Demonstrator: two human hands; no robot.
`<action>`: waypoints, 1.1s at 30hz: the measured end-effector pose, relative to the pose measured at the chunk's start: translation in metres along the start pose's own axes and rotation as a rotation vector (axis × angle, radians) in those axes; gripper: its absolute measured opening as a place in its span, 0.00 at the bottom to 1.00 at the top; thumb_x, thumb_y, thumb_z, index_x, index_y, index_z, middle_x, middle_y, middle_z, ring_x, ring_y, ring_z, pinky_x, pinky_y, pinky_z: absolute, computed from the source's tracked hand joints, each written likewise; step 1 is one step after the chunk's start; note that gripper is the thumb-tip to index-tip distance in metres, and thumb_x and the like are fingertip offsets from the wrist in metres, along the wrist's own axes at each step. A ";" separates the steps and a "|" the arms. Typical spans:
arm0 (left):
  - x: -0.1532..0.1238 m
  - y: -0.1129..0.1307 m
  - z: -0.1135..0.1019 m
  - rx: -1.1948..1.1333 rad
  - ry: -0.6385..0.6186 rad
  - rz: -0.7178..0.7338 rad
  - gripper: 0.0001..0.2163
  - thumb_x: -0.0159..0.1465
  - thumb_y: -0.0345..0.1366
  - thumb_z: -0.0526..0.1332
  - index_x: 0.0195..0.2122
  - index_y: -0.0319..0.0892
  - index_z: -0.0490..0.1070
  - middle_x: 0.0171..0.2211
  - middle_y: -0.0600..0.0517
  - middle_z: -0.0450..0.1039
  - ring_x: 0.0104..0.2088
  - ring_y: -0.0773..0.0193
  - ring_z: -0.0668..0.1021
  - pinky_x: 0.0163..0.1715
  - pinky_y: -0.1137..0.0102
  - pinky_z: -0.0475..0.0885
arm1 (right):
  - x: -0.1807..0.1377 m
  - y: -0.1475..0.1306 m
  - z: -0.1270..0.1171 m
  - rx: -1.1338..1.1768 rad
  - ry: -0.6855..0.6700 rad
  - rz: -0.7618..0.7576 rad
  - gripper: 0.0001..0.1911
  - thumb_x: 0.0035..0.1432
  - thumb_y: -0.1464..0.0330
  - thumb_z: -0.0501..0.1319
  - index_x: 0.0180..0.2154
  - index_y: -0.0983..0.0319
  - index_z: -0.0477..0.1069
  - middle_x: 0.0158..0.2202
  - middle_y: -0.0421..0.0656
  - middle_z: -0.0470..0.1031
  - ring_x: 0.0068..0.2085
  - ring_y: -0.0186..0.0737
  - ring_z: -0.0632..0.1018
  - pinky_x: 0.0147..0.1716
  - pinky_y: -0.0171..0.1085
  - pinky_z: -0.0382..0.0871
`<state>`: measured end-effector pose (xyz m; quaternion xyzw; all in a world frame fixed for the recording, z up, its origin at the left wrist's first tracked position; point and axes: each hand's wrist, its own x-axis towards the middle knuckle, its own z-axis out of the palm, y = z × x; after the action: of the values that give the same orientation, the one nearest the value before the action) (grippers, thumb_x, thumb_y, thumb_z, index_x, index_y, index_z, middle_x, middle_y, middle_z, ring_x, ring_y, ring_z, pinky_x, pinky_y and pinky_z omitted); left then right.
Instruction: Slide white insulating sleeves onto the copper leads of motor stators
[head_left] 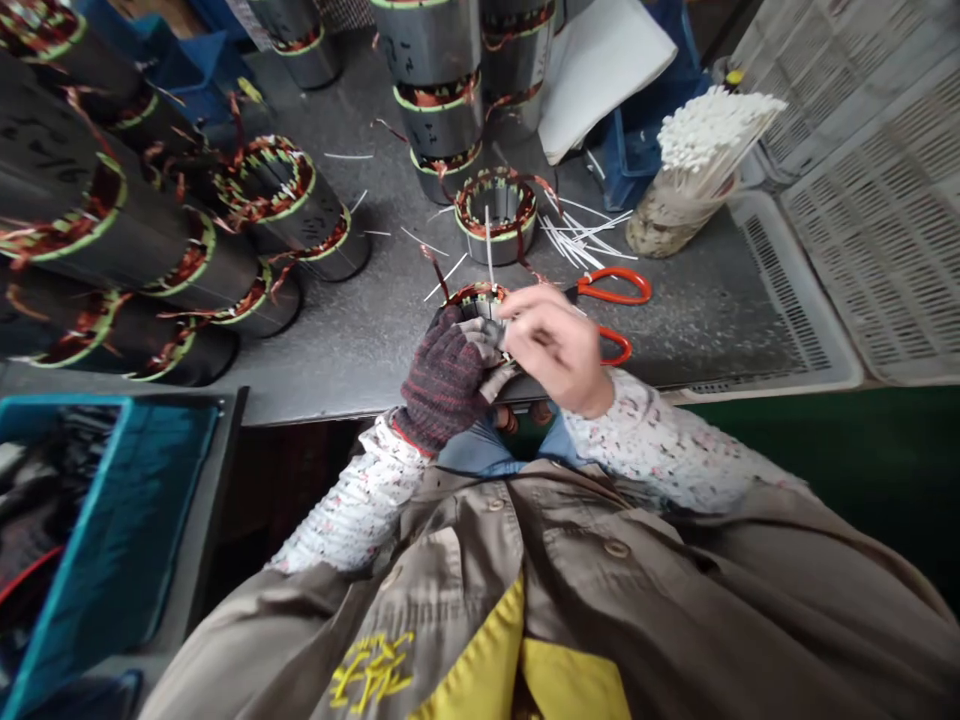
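Bending both wrists inward at the table (360, 330) edge, we held the stator (474, 297) with our gloved left hand (442, 380) clasped at its 8 o'clock. Our bare right hand (559, 345) arched over its 4 o'clock, fingers bent; we could not tell their grip. Scissors (615, 285) lay at 2 o'clock.

The left hand (444, 385) wears a dark knit glove flecked maroon and grey. The stator (480, 298) shows copper-red windings. 2 sleeves (660, 450) are white, speckled. The scissors (616, 285) have orange handles. Teal bin (120, 520), khaki jacket (600, 580).
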<state>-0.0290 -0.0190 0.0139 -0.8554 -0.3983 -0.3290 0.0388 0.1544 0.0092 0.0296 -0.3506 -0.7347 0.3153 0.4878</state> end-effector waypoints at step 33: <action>0.002 -0.022 -0.035 0.169 -0.481 0.008 0.24 0.67 0.61 0.55 0.37 0.46 0.79 0.34 0.49 0.76 0.45 0.51 0.77 0.73 0.39 0.47 | 0.005 -0.008 -0.079 -1.094 -0.717 -0.137 0.27 0.64 0.59 0.54 0.58 0.66 0.73 0.42 0.55 0.82 0.41 0.52 0.78 0.38 0.44 0.63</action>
<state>-0.0622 -0.0143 0.0378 -0.9042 -0.4189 -0.0814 0.0156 0.2250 0.0179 0.0644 -0.3736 -0.9267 -0.0382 -0.0167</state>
